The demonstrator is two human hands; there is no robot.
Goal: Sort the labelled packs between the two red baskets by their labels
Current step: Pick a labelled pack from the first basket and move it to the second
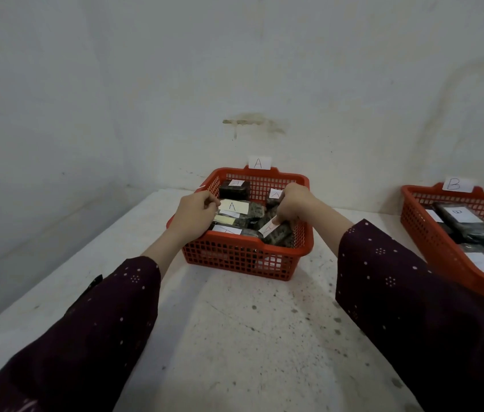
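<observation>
A red basket point(243, 260) with an "A" card point(259, 163) on its back rim stands in the middle of the counter. It holds several dark packs with paper labels. My left hand point(194, 214) pinches the left end of a pack with a yellow "A" label point(234, 206). My right hand point(293, 203) reaches in from the right and grips a dark pack with a white label point(269, 227) near the front right corner. A second red basket point(449, 251) with a "B" card point(455, 184) sits at the right edge and holds several dark packs.
Both baskets rest on a speckled white counter point(235, 337) that meets a white wall point(235, 84) behind them. The wall turns a corner at the left. My dark dotted sleeves cover the lower left and lower right of the view.
</observation>
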